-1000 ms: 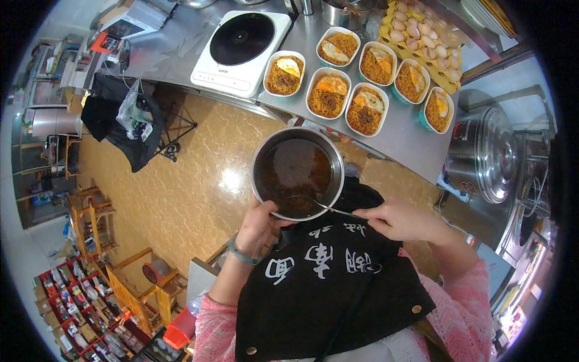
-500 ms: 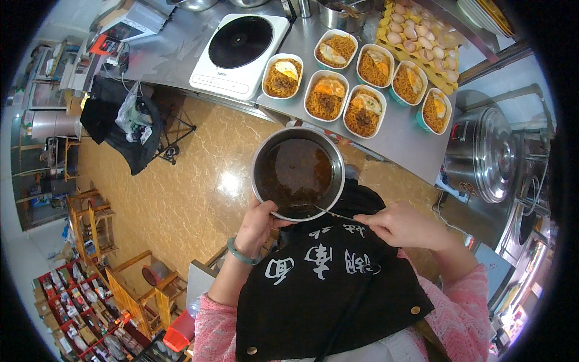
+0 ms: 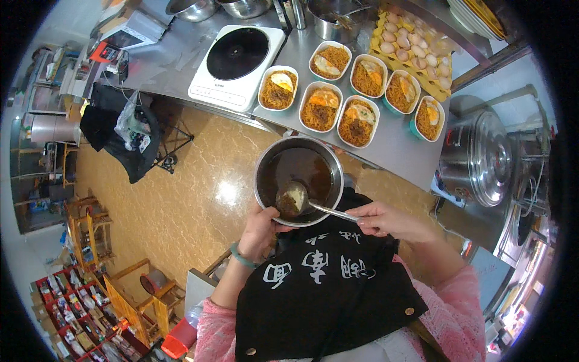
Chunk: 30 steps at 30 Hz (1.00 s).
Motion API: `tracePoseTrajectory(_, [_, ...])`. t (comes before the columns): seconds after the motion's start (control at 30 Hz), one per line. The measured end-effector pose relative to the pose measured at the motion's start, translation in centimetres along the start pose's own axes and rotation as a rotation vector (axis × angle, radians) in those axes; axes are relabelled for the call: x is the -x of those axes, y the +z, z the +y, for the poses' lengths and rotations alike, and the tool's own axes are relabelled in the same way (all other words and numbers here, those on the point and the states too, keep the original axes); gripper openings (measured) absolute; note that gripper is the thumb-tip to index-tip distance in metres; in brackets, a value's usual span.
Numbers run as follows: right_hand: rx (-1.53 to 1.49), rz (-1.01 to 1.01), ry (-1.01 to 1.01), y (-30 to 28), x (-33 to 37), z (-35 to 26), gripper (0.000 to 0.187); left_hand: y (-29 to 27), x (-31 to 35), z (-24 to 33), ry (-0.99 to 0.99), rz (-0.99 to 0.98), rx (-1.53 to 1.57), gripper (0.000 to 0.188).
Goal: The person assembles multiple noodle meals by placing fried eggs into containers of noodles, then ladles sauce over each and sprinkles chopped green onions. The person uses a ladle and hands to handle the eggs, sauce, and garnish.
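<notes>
My left hand (image 3: pixel 260 231) grips the rim of a round steel pot (image 3: pixel 259 187) at its near left side, holding it in front of my apron, off the counter. Dark brown liquid (image 3: pixel 304 161) partly fills it. A metal ladle (image 3: pixel 333 211) is in my right hand (image 3: pixel 381 219), fingers closed round its handle. The ladle's bowl shows at the surface of the liquid, with some pale and brown contents in it. Beyond the pot, several white tubs of noodles topped with fried egg (image 3: pixel 321 107) stand on the steel counter (image 3: pixel 416 158).
A white induction cooker (image 3: pixel 226 93) with a black plate sits left of the tubs. Cartons of eggs (image 3: pixel 416 45) and a steel pot with utensils (image 3: pixel 329 27) are behind them. A large lidded steel pot (image 3: pixel 476 157) stands at the right. A folding chair (image 3: pixel 129 160) is on the floor at left.
The ladle's bowl has come up out of the dark liquid and now shows inside the pot. My right hand has shifted slightly left, its fingers wrapped round the handle.
</notes>
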State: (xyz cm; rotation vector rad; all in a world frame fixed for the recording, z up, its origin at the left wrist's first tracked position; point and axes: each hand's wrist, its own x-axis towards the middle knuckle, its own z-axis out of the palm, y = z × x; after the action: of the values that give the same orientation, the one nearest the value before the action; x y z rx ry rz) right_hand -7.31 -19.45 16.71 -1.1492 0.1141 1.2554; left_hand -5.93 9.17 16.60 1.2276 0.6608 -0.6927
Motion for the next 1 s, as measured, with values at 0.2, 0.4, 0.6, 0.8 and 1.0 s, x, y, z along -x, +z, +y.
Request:
tracePoseTrajectory(0.2, [-0.441, 0.215, -0.049, -1.0, 1.6, -1.3, 0.036, 0.4, -0.7, -0.5, -0.003, -0.006, 0.07, 0.055])
tracePoseTrajectory(0.4, [-0.378, 0.707, -0.319, -6.1, 2.3, -4.8, 0.038, 0.8, -0.6, -1.4, 0.067, -0.014, 0.148, 0.057])
tracePoseTrajectory(0.6, [0.353, 0.94, -0.573, -15.9, -4.4, -8.8, 0.039, -0.5, -0.6, -3.1, 0.033, -0.024, 0.218, 0.058])
tracePoseTrajectory(0.8, [1.049, 1.227, -0.565, -20.3, -10.1, -10.1, 0.035, -1.4, -0.1, -4.5, 0.065, 0.042, 0.33, 0.059])
tracePoseTrajectory(1.0, [1.255, 1.228, -0.526, -18.9, -10.2, -11.5, 0.034, -1.5, 0.8, -4.2, 0.11, 0.044, 0.339, 0.059])
